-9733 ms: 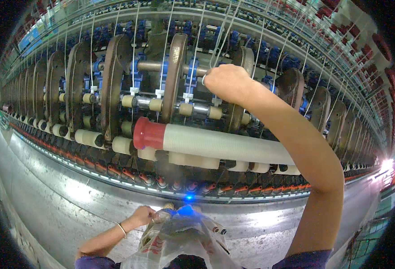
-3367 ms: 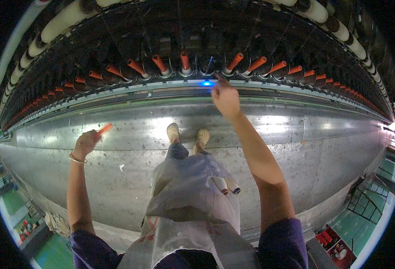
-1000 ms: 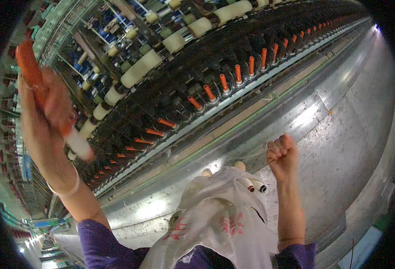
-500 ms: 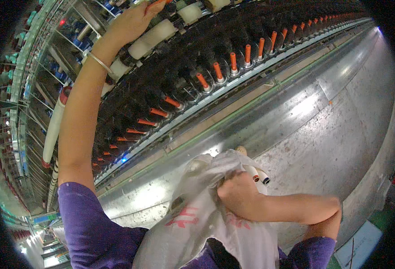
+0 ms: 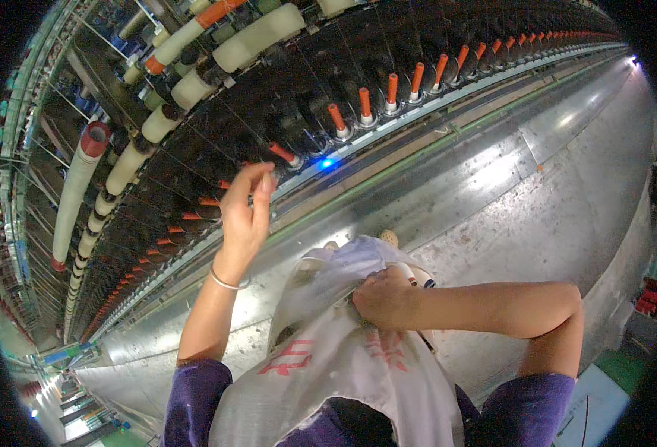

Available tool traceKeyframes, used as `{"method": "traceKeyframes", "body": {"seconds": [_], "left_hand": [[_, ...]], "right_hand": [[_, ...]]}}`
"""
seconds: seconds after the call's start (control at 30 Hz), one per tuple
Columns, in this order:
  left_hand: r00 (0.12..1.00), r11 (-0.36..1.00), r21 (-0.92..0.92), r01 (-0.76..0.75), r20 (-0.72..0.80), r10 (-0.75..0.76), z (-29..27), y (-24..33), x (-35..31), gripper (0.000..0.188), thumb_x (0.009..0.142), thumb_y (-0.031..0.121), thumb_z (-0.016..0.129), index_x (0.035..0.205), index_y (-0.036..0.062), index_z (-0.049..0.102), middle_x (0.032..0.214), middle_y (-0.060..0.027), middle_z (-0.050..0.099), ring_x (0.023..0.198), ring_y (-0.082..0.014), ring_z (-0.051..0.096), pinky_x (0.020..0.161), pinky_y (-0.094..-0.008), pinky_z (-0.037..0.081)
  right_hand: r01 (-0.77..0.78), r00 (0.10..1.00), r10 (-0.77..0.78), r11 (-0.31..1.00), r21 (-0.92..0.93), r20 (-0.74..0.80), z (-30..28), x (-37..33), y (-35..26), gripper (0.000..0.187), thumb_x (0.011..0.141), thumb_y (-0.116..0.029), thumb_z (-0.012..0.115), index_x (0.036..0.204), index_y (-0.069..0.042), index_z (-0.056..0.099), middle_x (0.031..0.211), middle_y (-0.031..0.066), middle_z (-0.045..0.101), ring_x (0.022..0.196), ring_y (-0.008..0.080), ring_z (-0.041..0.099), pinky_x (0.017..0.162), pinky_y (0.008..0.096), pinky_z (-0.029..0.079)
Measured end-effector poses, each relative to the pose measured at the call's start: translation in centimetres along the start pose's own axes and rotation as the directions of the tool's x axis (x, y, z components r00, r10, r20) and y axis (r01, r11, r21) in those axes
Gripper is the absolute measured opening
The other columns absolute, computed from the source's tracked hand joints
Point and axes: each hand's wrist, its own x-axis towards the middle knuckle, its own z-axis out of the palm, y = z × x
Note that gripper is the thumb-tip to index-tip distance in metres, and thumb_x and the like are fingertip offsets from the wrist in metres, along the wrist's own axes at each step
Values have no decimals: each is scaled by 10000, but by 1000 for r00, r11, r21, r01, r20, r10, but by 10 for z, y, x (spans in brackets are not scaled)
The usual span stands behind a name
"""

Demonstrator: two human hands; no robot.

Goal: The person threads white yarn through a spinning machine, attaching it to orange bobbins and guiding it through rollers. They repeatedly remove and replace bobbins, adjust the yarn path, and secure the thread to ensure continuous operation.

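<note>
My left hand [image 5: 246, 212] is in front of a slanting row of orange bobbins [image 5: 283, 154] on the spinning frame. Its fingers are bent but apart from the thumb, and I see nothing between them. At my waist, my right hand [image 5: 388, 299] is closed on the gathered cloth of a whitish apron [image 5: 298, 372] with red print. Its fingertips are hidden in the folds. Just beyond that hand, two pale tubes [image 5: 410, 277] with dark and reddish ends stick out of the apron.
Pale rollers [image 5: 261, 37] run along the machine above the bobbins, with an orange-and-cream tube [image 5: 194, 33] among them. A long white bobbin with red ends [image 5: 79, 190] hangs at the left. A blue light [image 5: 327, 163] glows on the rail. Metal floor plates [image 5: 485, 216] lie alongside.
My left hand has come down from the orange piece at the upper rollers to the bobbin row. My right hand stays at the apron. The view has shifted slightly.
</note>
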Motion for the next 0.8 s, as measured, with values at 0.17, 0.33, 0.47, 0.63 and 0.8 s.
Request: {"method": "traceKeyframes", "body": {"seconds": [0.17, 0.33, 0.47, 0.63, 0.8], "left_hand": [[989, 989, 53, 139, 49, -142, 6, -28, -41, 230, 900, 186, 448, 989, -9, 532, 760, -58, 577, 698, -116, 552, 647, -247, 451], [987, 979, 148, 140, 62, -151, 7, -42, -55, 194, 886, 146, 465, 995, -3, 527, 763, -72, 588, 691, -122, 558, 647, -258, 455], [986, 977, 157, 144, 56, -154, 4, -46, -59, 181, 885, 139, 472, 992, 6, 532, 749, -83, 591, 667, -129, 567, 616, -264, 461], [966, 961, 159, 228, 87, -244, 2, -48, -61, 267, 899, 232, 457, 996, -4, 535, 721, -91, 598, 667, -138, 584, 619, -261, 465], [968, 969, 165, 184, 139, -208, -11, -51, -45, 295, 902, 250, 454, 972, -21, 545, 727, -85, 595, 662, -137, 572, 614, -258, 457]], "right_hand": [[60, 962, -59, 998, -2, -266, 5, 3, -3, 114, 633, -103, 605, 705, -25, 646, 900, 170, 600, 857, 273, 591, 577, 347, 478], [105, 795, -173, 983, -149, -582, -18, -24, -22, 181, 554, -165, 629, 667, -23, 628, 750, 137, 564, 731, 326, 558, 590, 385, 490], [233, 893, -160, 964, 128, -420, -33, -57, -23, 175, 637, -184, 621, 643, -9, 609, 670, 140, 596, 692, 297, 604, 616, 387, 487], [328, 939, -332, 799, 503, -86, -24, -32, -10, 199, 662, -182, 604, 620, 11, 578, 610, 182, 591, 634, 294, 621, 580, 403, 489], [406, 909, -355, 872, 275, -218, -7, -11, -16, 115, 786, -119, 455, 785, -26, 524, 656, 108, 605, 639, 285, 618, 573, 394, 487]]}}
